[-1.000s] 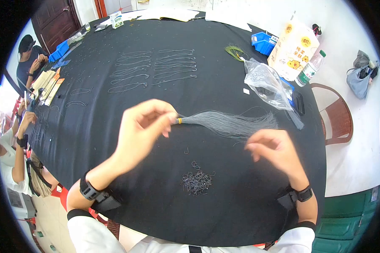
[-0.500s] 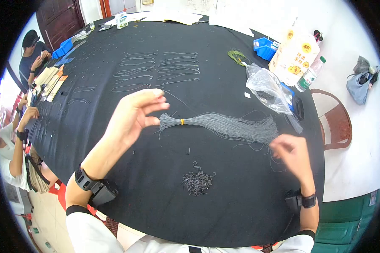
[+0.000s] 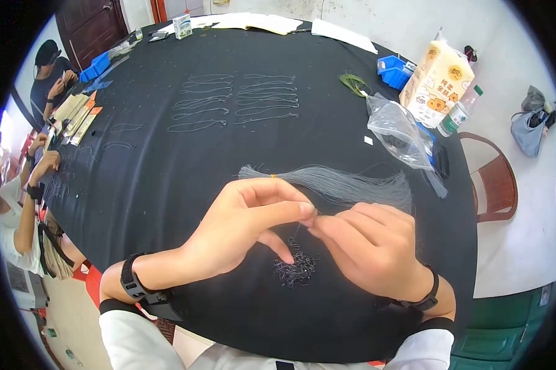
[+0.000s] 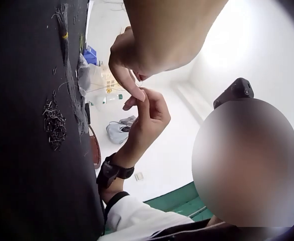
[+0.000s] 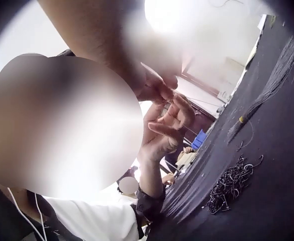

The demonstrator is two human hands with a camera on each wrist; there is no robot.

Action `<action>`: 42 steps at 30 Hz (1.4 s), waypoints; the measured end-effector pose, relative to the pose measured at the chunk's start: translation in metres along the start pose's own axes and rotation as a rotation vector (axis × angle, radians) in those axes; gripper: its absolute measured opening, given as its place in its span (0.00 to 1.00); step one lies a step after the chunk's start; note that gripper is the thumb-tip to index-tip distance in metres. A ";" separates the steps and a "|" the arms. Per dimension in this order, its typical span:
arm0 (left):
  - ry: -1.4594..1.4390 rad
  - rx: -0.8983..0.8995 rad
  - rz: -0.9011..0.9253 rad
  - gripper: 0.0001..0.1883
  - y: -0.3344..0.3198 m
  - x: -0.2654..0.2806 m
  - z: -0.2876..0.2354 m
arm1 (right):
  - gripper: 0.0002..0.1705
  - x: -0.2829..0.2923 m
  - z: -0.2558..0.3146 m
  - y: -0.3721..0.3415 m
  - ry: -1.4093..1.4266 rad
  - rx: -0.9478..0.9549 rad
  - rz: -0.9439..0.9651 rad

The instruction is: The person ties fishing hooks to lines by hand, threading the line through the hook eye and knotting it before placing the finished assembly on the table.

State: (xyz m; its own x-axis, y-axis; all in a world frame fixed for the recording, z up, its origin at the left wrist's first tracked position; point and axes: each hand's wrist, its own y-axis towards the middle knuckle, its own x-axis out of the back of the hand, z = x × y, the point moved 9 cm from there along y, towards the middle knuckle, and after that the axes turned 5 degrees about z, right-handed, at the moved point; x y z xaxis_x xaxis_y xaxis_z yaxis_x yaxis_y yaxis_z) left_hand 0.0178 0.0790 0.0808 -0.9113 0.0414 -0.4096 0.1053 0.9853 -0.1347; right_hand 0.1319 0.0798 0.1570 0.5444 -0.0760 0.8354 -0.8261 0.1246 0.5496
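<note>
My left hand (image 3: 241, 228) and right hand (image 3: 372, 243) pinch a fine line (image 3: 298, 231) above the counter (image 3: 333, 55), near the fishhook heap (image 3: 296, 271).

The left hand (image 3: 244, 231) and right hand (image 3: 373, 250) meet at the fingertips over a black table (image 3: 142, 203), pinching a thin strand (image 3: 298, 230). Beneath them is a pile of dark hooks (image 3: 296, 272). On their far side lies a grey bundle (image 3: 346, 184) with 1 yellow band (image 3: 273, 176). Farther left, looped lines (image 3: 201, 100) form 2 columns; far right, 1 bottle (image 3: 460, 113) stands just beside a tissue pack (image 3: 437, 86).
</note>
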 end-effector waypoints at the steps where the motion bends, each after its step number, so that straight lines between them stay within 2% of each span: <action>1: 0.007 -0.012 -0.002 0.06 0.000 0.000 -0.001 | 0.10 0.000 0.000 0.000 -0.018 0.000 -0.009; 10: 0.079 -0.078 -0.004 0.04 -0.002 0.002 0.000 | 0.15 -0.001 -0.003 -0.006 -0.030 0.035 -0.105; 22: 0.248 -0.082 -0.015 0.06 -0.004 -0.003 -0.006 | 0.13 0.006 -0.003 -0.009 -0.041 0.092 -0.153; 25: 0.237 -0.077 -0.018 0.06 -0.005 -0.005 -0.004 | 0.15 0.006 -0.011 -0.009 0.042 0.063 -0.125; 28: 0.239 -0.099 -0.016 0.06 -0.007 -0.007 -0.003 | 0.19 0.010 -0.027 -0.004 0.311 -0.108 -0.165; 35: 0.329 -0.196 -0.013 0.05 -0.009 -0.008 -0.008 | 0.20 -0.025 -0.048 -0.016 0.746 -0.356 0.049; 38: 0.337 -0.180 -0.011 0.05 -0.009 -0.009 -0.011 | 0.16 -0.048 -0.055 -0.025 0.977 -0.376 0.143; 41: 0.338 -0.222 -0.020 0.05 -0.009 -0.007 -0.009 | 0.11 -0.036 -0.055 -0.021 0.960 -0.517 0.006; 42: 0.339 -0.247 -0.025 0.05 -0.010 -0.007 -0.008 | 0.11 -0.023 -0.049 -0.015 0.764 -0.371 -0.073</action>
State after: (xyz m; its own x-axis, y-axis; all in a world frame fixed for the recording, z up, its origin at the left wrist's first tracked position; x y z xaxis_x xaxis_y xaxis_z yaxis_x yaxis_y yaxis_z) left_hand 0.0199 0.0706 0.0925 -0.9961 0.0287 -0.0831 0.0206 0.9951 0.0963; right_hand 0.1393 0.1282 0.1295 0.6536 0.5750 0.4921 -0.7563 0.4714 0.4537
